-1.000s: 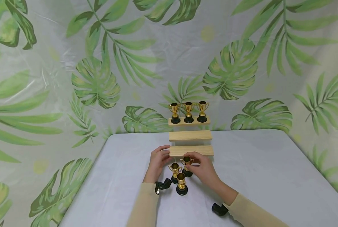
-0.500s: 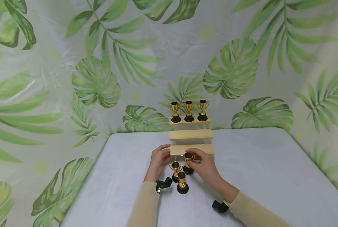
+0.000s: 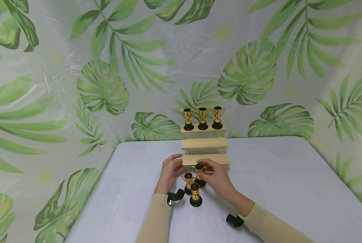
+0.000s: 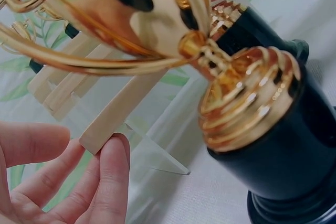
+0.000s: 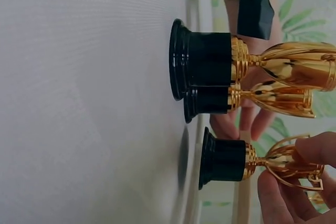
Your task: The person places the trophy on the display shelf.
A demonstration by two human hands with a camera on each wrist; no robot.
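My right hand [image 3: 215, 177] pinches a small gold trophy cup [image 5: 223, 161] with a black base by its bowl. In the right wrist view that base is just off the white tabletop, its shadow apart from it. Two more trophies, a nearer one [image 3: 195, 195] and one behind it [image 3: 188, 184], stand upright on the tabletop, left of the held one. My left hand [image 3: 170, 170] holds the left end of the lowest wooden shelf [image 3: 205, 159] of a three-step display stand; its fingertips [image 4: 114, 156] touch the shelf end.
The stand's middle shelf [image 3: 203, 143] is bare wood. Three trophies [image 3: 202, 118] stand in a row on the top shelf [image 3: 209, 131]. Clear supports [image 4: 157, 148] hold the shelves. A leaf-patterned curtain [image 3: 156, 67] hangs behind the white table [image 3: 269, 179].
The trophy in my right hand rose slightly off the tabletop, then shifted a little left, in front of the lowest shelf. My left hand stays at the shelf end.
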